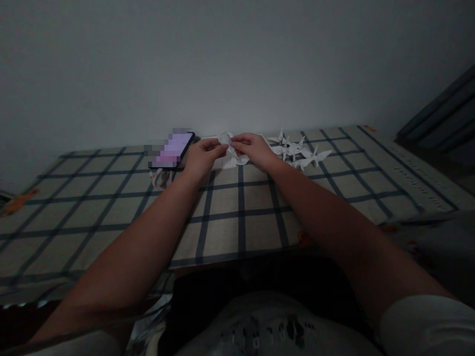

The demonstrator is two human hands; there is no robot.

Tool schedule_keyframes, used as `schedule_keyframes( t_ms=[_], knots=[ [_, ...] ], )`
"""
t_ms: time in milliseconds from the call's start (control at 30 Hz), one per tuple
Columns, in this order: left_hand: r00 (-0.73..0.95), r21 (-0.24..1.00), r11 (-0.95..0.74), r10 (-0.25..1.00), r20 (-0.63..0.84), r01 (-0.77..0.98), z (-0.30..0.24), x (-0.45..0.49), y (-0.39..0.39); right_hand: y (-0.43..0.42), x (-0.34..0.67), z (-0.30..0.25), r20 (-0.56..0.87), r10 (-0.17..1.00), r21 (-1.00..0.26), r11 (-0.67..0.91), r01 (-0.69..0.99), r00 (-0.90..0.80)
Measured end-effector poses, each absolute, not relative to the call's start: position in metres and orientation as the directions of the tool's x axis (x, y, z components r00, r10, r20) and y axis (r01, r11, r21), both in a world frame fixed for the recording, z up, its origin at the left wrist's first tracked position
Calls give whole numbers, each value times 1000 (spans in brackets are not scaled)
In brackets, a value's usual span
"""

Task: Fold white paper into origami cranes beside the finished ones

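Note:
Both my arms reach forward over a checked tablecloth point(222, 207). My left hand point(202, 157) and my right hand point(253, 148) meet near the table's far edge, each pinching a small piece of white paper point(226, 139) between fingertips. The paper is crumpled or partly folded and held a little above the cloth. More white paper point(233, 160) lies on the cloth just under the hands.
A lit phone point(172, 149) lies left of my left hand, with a white cable point(160, 177) beside it. Several folded white paper cranes point(297, 148) sit to the right of my right hand. A plain wall stands behind the table. A dark object point(441, 118) is at far right.

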State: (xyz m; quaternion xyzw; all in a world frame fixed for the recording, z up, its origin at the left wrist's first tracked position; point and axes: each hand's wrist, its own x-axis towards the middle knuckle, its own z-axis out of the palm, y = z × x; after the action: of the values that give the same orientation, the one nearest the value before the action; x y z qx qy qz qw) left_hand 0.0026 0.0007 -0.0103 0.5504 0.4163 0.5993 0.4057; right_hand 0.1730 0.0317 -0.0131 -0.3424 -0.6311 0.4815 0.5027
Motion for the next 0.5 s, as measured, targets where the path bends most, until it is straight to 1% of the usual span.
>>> schedule_keyframes(
  t_ms=[133, 500],
  knots=[
    [-14, 950, -311, 950, 311, -7, -9, 2, -3, 34, 174, -15, 307, 916, -949, 314, -17, -258],
    [-42, 946, -317, 948, 315, -62, -11, 5, -2, 32, 171, -15, 269, 931, -962, 270, -32, -246]
  ],
)
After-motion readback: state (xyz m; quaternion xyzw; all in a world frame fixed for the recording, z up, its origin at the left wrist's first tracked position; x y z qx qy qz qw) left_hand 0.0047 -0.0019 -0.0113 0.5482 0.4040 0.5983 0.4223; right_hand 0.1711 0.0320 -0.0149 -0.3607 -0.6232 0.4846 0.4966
